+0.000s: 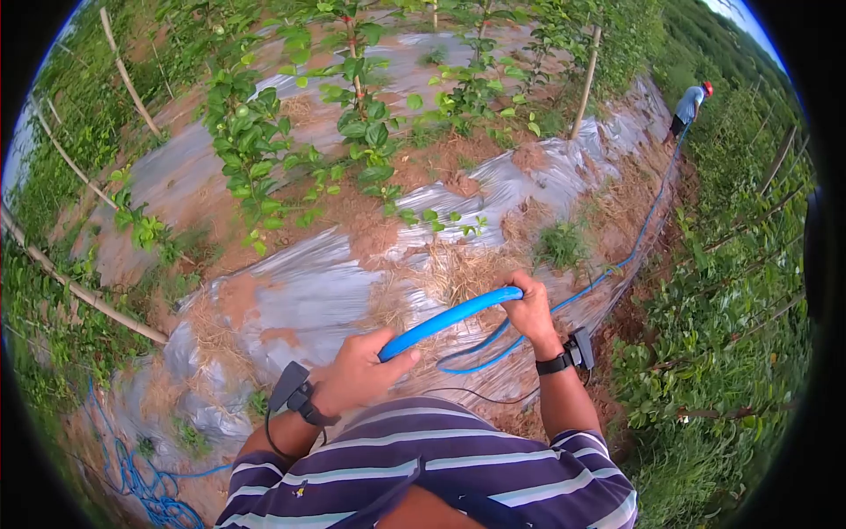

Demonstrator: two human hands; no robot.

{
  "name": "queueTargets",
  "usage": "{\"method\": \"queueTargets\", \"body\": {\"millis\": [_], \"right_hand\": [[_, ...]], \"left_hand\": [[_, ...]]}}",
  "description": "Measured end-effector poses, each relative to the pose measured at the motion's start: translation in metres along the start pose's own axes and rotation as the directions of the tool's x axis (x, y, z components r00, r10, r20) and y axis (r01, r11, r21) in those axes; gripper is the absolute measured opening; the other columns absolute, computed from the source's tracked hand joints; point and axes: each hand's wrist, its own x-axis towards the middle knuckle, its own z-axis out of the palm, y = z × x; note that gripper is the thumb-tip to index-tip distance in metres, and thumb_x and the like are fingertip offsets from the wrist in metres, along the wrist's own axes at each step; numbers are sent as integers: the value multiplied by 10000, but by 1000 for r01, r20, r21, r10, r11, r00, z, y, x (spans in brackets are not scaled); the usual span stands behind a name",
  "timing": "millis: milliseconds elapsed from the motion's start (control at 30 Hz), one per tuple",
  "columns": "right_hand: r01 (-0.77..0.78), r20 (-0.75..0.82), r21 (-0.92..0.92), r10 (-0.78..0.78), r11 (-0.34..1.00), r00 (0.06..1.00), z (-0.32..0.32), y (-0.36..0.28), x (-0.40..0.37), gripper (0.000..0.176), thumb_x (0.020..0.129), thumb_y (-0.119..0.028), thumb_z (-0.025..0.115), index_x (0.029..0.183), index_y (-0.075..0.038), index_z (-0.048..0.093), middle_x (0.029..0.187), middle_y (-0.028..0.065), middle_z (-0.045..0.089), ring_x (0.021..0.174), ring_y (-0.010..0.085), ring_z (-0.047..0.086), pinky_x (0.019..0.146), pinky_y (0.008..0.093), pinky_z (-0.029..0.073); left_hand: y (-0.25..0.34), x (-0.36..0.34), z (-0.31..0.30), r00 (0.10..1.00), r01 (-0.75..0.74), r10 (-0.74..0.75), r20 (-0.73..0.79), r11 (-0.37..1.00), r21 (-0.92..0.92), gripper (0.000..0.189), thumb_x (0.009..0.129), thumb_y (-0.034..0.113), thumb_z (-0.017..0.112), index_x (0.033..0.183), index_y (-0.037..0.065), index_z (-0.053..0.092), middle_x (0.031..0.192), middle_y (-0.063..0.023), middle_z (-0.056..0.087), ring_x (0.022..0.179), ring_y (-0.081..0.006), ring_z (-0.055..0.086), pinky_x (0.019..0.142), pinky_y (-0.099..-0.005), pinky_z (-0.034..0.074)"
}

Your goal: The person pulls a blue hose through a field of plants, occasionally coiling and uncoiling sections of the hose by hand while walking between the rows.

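Note:
A thick blue hose [449, 320] arches between my two hands in front of my chest. My left hand [366, 366] is wrapped round its left end part, thumb pointing right. Higher and to the right, my right hand [527, 309] grips the hose with curled fingers. Beyond my right hand the hose hangs in a loop near the ground, and a blue line runs along the row to the upper right. Both wrists carry strapped dark devices.
Silvery plastic sheeting [317, 291] with straw and soil covers the bed. Leafy plants [247, 145] and wooden stakes [586, 84] stand ahead. A person in a red cap [686, 110] bends far right. Tangled blue hose [154, 489] lies lower left; dense bushes [705, 344] line the right.

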Motion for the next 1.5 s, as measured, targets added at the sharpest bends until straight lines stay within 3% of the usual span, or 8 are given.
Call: {"method": "queueTargets", "body": {"millis": [100,233,333,533,633,733,1033,1500], "right_hand": [[-79,51,-17,79,997,996,-10,10,-21,129,771,47,683,871,-35,683,774,66,681,707,124,625,651,294,496],[-126,222,-54,135,991,966,12,33,-66,124,772,-1,731,882,-42,691,776,81,683,724,189,663,663,335,514],[-92,376,-90,120,992,919,49,40,-96,127,789,-145,750,895,-90,706,784,131,688,744,323,682,663,401,525],[27,519,-103,30,994,855,92,21,-93,138,804,-173,754,892,-85,695,798,128,684,754,311,682,669,387,523],[3,520,-50,23,999,854,112,11,-82,143,807,-175,747,901,-83,690,784,127,676,745,313,678,658,394,515],[28,523,-19,-13,999,852,132,-6,-77,128,780,-158,734,874,-83,691,763,141,672,737,357,666,652,430,511],[17,597,-45,13,999,802,186,-39,-80,122,796,-167,716,862,-76,667,774,139,664,749,346,663,671,422,504],[-50,526,-82,86,995,846,197,-45,-104,136,776,-146,730,862,-67,661,769,133,658,744,325,658,675,410,503]], "left_hand": [[1,19,18,987,42,-46,152,999,33,303,889,237,767,746,23,608,611,31,475,616,-53,413,517,-280,349],[-97,3,26,960,102,-142,242,980,172,288,871,256,783,764,22,653,620,28,500,634,-48,441,539,-271,367],[-111,-26,13,935,244,-283,216,951,188,259,850,239,793,792,12,683,624,30,541,634,-48,465,545,-266,387],[-150,-67,-17,956,284,-290,46,953,105,324,772,218,827,678,-4,612,596,-71,522,565,-131,458,530,-331,391],[-152,-79,-26,944,327,-329,25,944,53,311,781,206,812,676,0,605,602,-68,531,579,-127,467,532,-330,393],[-165,-93,-37,982,190,-191,-7,979,74,275,799,187,794,713,-3,615,600,-51,525,581,-124,466,532,-328,393],[-213,-130,-69,948,297,-307,-84,948,-119,227,844,189,757,788,-8,660,589,3,502,562,-87,447,518,-305,371],[-211,-119,-95,984,179,-178,12,984,-27,237,833,143,739,738,-8,583,628,-46,491,618,-146,464,584,-323,383]]}}
